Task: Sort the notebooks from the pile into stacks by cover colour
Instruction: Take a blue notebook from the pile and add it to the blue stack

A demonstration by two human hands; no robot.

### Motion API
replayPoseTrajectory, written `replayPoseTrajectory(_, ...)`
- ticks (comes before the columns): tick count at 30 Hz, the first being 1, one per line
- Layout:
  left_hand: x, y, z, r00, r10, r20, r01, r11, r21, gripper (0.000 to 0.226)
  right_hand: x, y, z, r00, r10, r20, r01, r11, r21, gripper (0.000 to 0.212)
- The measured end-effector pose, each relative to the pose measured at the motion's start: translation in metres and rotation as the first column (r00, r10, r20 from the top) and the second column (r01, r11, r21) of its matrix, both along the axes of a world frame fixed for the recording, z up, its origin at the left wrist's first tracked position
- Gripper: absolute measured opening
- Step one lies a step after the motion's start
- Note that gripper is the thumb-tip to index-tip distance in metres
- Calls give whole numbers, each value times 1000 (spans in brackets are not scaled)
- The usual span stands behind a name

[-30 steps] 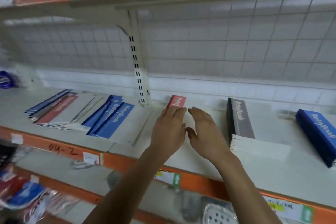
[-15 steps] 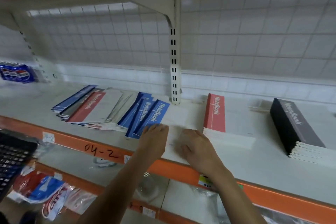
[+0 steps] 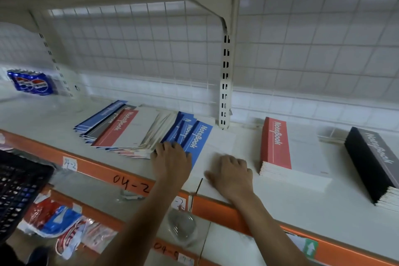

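Blue notebook (image 3: 197,138) at frame centre: the left hand (image 3: 170,162) lays flat, close fingers on its blue strip, the right hand (image 3: 232,174) bends fingers on the white part, grip unclear. It tops the pile (image 3: 129,129); red stack (image 3: 275,142) and black stack (image 3: 371,162) lie rightward.

wall: white wire grid (image 3: 129,34) | shelf (image 3: 43,119): white, orange edge | upright (image 3: 225,84): slotted

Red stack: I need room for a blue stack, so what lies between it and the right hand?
Head view: only a bare strip of shelf separates the right hand from the red stack.
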State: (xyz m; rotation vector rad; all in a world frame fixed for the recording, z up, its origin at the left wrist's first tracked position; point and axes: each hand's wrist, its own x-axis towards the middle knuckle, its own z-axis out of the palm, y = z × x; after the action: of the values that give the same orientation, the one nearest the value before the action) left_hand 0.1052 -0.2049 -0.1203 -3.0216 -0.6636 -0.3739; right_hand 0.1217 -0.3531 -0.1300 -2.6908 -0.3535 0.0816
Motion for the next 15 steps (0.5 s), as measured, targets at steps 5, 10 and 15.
replayPoseTrajectory(5,6,9,1,999,40,3,-40,999,-16,49,1,3,4,998,62,-14,-62,998,17,56)
replayPoseTrajectory(10,9,18,5,997,62,45,-62,998,-16,49,2,1,0,997,75,-17,-74,997,32,58)
replayPoseTrajectory(15,7,10,11,986,38,163,-21,994,-108,53,0,2,-3,998,66,-5,-66,997,50,57)
